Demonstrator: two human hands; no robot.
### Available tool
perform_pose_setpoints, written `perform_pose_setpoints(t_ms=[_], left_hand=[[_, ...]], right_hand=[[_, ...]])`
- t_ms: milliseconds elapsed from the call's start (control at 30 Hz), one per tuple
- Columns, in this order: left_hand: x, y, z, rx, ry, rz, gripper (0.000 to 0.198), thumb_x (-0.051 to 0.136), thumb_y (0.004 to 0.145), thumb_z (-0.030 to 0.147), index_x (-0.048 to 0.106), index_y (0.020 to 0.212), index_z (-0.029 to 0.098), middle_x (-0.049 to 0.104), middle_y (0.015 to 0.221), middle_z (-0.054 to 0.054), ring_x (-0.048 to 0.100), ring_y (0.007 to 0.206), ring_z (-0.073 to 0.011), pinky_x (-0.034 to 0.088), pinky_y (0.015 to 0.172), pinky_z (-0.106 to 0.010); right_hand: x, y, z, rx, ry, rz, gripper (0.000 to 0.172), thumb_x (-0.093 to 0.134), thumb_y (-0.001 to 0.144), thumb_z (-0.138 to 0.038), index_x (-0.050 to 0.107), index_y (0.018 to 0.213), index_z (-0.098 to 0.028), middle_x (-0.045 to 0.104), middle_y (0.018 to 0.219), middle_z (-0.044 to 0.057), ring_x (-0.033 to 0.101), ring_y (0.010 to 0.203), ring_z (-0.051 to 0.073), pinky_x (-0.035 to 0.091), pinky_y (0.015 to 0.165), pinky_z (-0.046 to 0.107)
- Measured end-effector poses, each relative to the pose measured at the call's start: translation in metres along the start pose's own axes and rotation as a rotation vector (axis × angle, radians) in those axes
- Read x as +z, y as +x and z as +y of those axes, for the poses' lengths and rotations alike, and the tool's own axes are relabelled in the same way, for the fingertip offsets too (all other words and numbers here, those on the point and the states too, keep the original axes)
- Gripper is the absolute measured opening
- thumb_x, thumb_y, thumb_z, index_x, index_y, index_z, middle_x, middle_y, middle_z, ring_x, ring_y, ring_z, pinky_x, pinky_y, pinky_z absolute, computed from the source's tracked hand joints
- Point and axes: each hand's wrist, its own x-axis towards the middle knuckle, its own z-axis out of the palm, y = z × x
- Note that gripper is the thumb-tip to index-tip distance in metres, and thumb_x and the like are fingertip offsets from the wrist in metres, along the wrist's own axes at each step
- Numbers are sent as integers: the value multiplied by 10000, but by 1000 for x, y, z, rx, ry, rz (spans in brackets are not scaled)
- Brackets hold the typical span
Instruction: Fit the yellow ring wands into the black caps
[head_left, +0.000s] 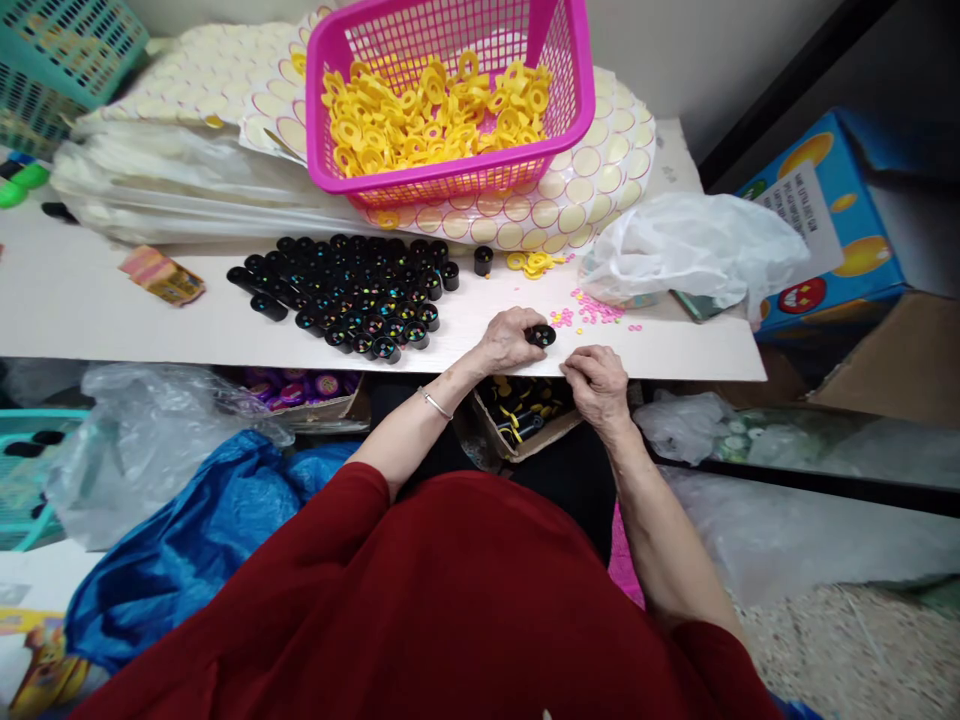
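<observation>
My left hand (511,340) is closed around a small black cup (541,335), held with its open top facing up over the table's front part. Close to its right, my right hand (598,382) has its fingers pinched together at the table edge; whatever they hold is too small to make out. Behind the hands lie scattered pink beads (598,308) and a few yellow rings (534,263). One black cup (484,261) stands apart from a large cluster of black cups (360,290) on the left, many with coloured bits inside.
A pink basket (450,178) of yellow rings sits at the back on patterned sheets. To the right are a white plastic bag (694,245) and a blue carton (832,225). Below the table edge is a box of black and yellow parts (525,415). A small packet (162,275) lies left.
</observation>
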Motion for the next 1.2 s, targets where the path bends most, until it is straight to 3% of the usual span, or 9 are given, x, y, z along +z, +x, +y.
perform_pose_setpoints(t_ms=[300, 633, 800, 900, 1067, 1200], left_hand=[[2, 0, -1, -30, -20, -5, 342, 698, 568, 241, 681, 903, 176, 673, 860, -12, 588, 820, -180, 470, 751, -300], [2, 0, -1, -21, 0, -13, 325, 691, 582, 251, 683, 900, 188, 673, 865, -11, 593, 822, -181, 466, 756, -299], [1, 0, 0, -20, -26, -11, 335, 697, 571, 244, 686, 900, 176, 671, 858, -18, 588, 826, -180, 467, 766, -297], [-1, 1, 3, -25, -29, -21, 307, 697, 574, 254, 689, 872, 182, 671, 853, -17, 583, 816, -180, 466, 759, -300], [-1, 0, 7, -32, 5, -25, 203, 684, 583, 260, 682, 770, 180, 649, 779, -19, 565, 774, -178, 446, 719, -298], [-1, 0, 7, -18, 15, -21, 197, 669, 605, 265, 681, 779, 173, 652, 780, -27, 564, 767, -174, 436, 718, -295]], right_hand=[[-5, -5, -3, 87, 176, 6, 82, 609, 772, -242, 663, 710, -236, 664, 834, 33, 601, 798, 194, 487, 759, 387], [-4, -15, -5, 81, 136, 88, 89, 618, 802, -261, 679, 859, -229, 679, 950, 66, 611, 893, 214, 513, 791, 402], [-3, -11, -5, 69, 31, 19, 95, 574, 822, -251, 666, 813, -229, 660, 939, 74, 578, 882, 224, 504, 774, 404], [-2, -3, -10, 68, -12, 0, 108, 548, 820, -217, 647, 779, -232, 651, 918, 70, 565, 864, 229, 495, 773, 416], [-3, 24, -26, 72, 21, 105, 108, 538, 836, -244, 645, 823, -245, 638, 962, 66, 560, 933, 236, 472, 824, 424], [2, 46, -30, 29, 17, 16, 114, 555, 818, -254, 663, 782, -255, 636, 944, 50, 545, 923, 240, 456, 833, 432]])
